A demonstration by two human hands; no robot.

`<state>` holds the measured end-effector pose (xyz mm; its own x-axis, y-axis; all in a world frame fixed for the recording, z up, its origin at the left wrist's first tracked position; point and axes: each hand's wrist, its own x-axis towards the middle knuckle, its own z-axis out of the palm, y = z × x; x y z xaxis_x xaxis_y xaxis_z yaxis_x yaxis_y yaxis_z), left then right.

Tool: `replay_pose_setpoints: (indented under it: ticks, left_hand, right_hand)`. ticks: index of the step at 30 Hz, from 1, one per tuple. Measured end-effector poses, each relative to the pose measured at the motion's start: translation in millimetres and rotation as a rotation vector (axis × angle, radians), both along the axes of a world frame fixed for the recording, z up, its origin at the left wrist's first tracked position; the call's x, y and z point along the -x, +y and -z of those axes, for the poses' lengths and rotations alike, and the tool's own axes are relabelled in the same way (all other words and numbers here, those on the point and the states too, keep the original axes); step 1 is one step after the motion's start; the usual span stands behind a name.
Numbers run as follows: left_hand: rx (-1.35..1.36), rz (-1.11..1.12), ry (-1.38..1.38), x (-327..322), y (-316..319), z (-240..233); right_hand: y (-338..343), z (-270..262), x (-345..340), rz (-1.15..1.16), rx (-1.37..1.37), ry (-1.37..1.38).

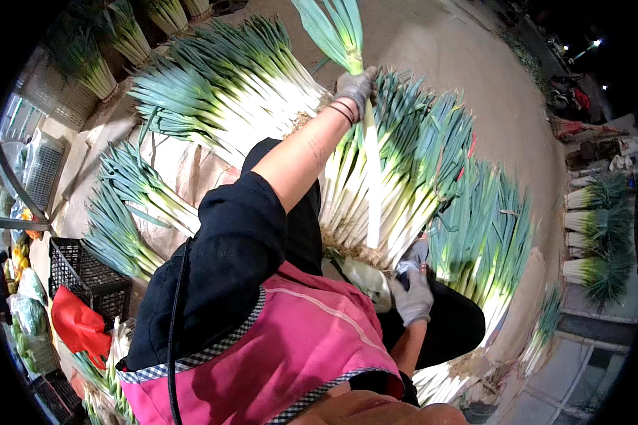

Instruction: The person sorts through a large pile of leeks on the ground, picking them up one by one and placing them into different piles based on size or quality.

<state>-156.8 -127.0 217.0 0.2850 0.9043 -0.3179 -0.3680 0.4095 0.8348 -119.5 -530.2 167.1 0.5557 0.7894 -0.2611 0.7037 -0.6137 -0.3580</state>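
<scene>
My left hand (355, 91), in a grey work glove, grips a long green onion (372, 191) around its stem. Its green leaves (336, 33) fan out above the fist, and its white shank hangs below. Under it lies a dense row of green onions (351, 175), roots towards me. My right hand (413, 298), gloved too, is low beside their root ends, close to a greyish object (416, 254) that I cannot make out. Whether its fingers hold anything is unclear. A whitish plastic-like bundle (367, 280) lies left of this hand.
More green onions lie in piles ahead left (244, 90) and to the right (484, 228). Loose stalks (154, 191) rest on sheeting at left. A black plastic crate (87, 276) and a red bag (80, 321) stand lower left. Tied bundles (582, 220) line the far right.
</scene>
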Motion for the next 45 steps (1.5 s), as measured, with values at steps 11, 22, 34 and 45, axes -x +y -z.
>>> replay_pose_setpoints:
  ticks: [11, 22, 34, 45]
  left_hand:
    - [0.194, 0.269, -0.108, 2, 3, 44]
    - [-0.028, 0.457, -0.185, -52, -142, -54]
    - [0.333, 1.062, -1.042, -81, -86, -9]
    - [0.144, 0.698, -0.519, -64, -101, -15]
  right_hand:
    - [69, 17, 39, 0.126, -0.397, 0.991]
    - [31, 62, 55, 0.353, -1.088, 0.927]
    - [-31, 33, 44, 0.518, -0.951, 0.982]
    - [-21, 24, 33, 0.32, -0.699, 0.427]
